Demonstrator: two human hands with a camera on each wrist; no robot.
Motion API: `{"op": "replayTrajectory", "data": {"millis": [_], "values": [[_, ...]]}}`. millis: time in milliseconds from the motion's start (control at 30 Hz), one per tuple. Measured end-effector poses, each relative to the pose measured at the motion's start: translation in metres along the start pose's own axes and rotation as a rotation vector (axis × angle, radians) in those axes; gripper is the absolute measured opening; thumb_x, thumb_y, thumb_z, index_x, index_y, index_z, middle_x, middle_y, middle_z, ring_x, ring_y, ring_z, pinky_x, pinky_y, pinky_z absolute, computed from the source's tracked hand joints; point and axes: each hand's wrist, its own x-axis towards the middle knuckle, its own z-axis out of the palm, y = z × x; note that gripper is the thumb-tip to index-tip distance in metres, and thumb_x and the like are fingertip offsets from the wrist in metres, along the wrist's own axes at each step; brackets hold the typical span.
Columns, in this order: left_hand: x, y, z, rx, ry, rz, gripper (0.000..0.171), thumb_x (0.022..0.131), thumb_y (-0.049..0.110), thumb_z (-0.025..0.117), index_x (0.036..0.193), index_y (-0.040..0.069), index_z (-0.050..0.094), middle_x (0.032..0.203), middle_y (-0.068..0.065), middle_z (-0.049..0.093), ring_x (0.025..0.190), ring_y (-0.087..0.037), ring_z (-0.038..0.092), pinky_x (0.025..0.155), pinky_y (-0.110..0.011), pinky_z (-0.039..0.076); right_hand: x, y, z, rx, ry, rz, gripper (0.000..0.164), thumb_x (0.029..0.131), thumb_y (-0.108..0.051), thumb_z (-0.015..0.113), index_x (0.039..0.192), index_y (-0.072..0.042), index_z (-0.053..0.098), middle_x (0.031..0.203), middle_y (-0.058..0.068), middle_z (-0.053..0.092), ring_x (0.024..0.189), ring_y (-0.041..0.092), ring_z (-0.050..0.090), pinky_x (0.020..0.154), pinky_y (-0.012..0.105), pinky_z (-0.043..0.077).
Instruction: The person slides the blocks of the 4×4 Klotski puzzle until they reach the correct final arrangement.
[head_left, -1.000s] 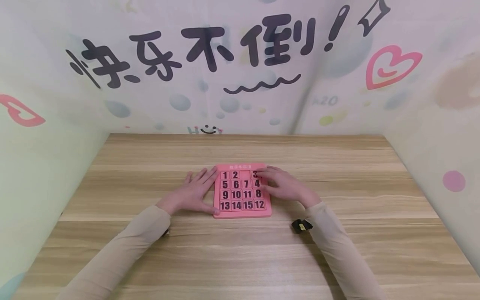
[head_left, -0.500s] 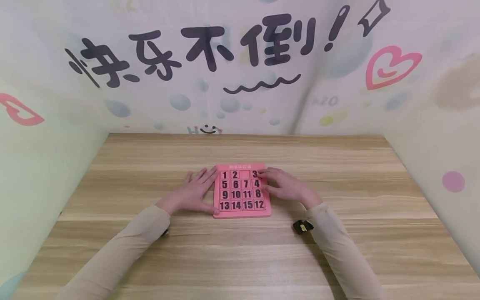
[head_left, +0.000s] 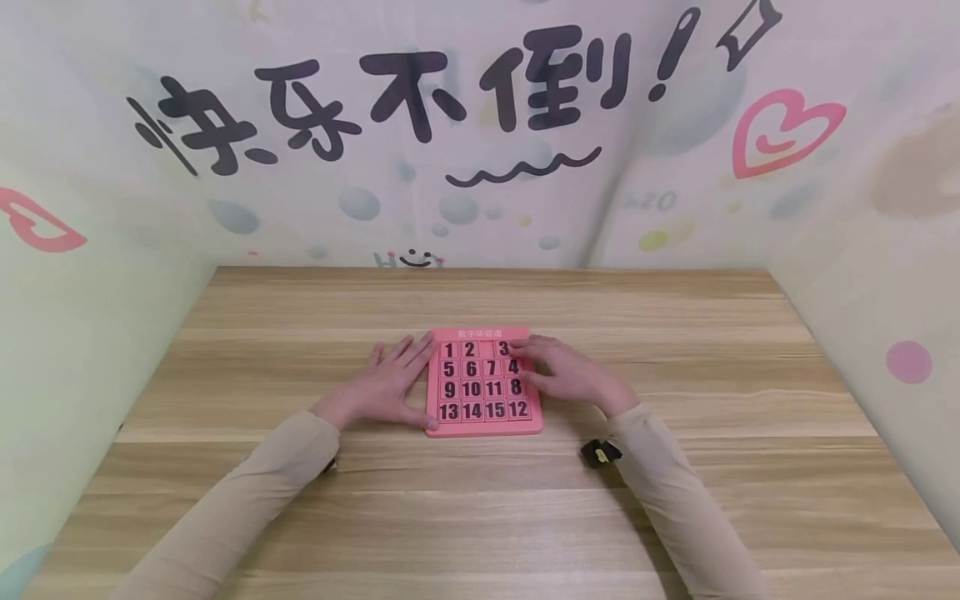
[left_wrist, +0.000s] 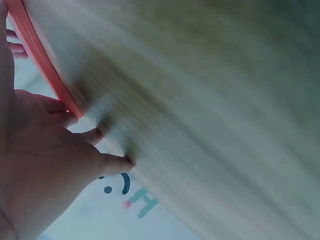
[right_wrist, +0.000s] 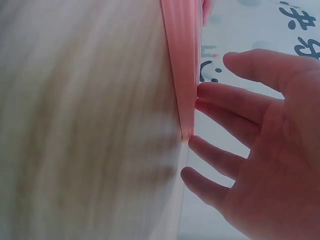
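A pink sliding number puzzle (head_left: 483, 430) lies flat on the table, its numbered tiles in rows. In its top row, the 3 tile (head_left: 503, 348) stands partway over the open slot beside the 2 tile (head_left: 470, 349). My left hand (head_left: 382, 390) rests along the puzzle's left edge, fingers spread and thumb at the lower left corner. From the right, my right hand (head_left: 573, 373) reaches over the frame with fingertips on the 3 tile; its thumb is near the 4 tile (head_left: 513, 367). Both wrist views show the frame's pink side edge (right_wrist: 182, 65) and extended fingers.
The wooden table (head_left: 480, 517) runs back to a printed white wall (head_left: 420, 192) with dark lettering. Side walls stand at left and right. A small black item (head_left: 602, 453) is at the right sleeve (head_left: 675, 500).
The 3 tile has slid a little left into the open slot, with my right fingertips moving left along with it. My left hand stays put on the frame.
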Motion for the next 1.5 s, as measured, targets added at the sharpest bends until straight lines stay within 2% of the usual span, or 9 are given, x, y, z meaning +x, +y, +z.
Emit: {"op": "replayTrajectory", "data": {"millis": [267,1000,1200,1500], "values": [[0.0,0.0,0.0,0.013,-0.005,-0.005,0.123,0.073,0.075,0.063,0.155,0.005,0.004,0.161,-0.009,-0.004,0.144,-0.037,-0.004,0.109,-0.065,-0.004,0.002,-0.001,0.001,0.003,-0.014,0.022,0.045,0.096,-0.017,0.056,0.136,0.004,0.051,0.146,0.016,0.043,0.14,0.041,0.025,0.114,0.051,0.017],[-0.001,0.001,-0.001,0.004,0.0,-0.011,0.125,0.071,0.076,0.064,0.155,0.005,0.005,0.161,-0.01,-0.003,0.144,-0.037,-0.003,0.11,-0.064,-0.004,0.008,-0.008,0.003,-0.03,-0.019,-0.003,0.047,0.097,-0.02,0.057,0.137,0.005,0.049,0.147,0.016,0.042,0.139,0.039,0.026,0.115,0.049,0.018],[-0.001,0.001,-0.002,0.002,-0.003,-0.015,0.125,0.07,0.076,0.064,0.155,0.006,0.004,0.161,-0.009,-0.003,0.145,-0.037,-0.004,0.109,-0.064,-0.005,0.012,-0.01,0.006,-0.04,-0.033,0.012,0.049,0.097,-0.022,0.057,0.139,0.002,0.048,0.148,0.015,0.041,0.141,0.035,0.025,0.115,0.046,0.017],[0.0,0.0,-0.001,0.003,-0.004,-0.011,0.124,0.071,0.076,0.064,0.155,0.006,0.004,0.161,-0.009,-0.004,0.144,-0.037,-0.003,0.109,-0.064,-0.004,0.012,-0.011,0.006,-0.07,-0.045,-0.008,0.053,0.096,-0.023,0.058,0.14,0.004,0.046,0.148,0.017,0.04,0.14,0.039,0.025,0.115,0.049,0.016]]}}
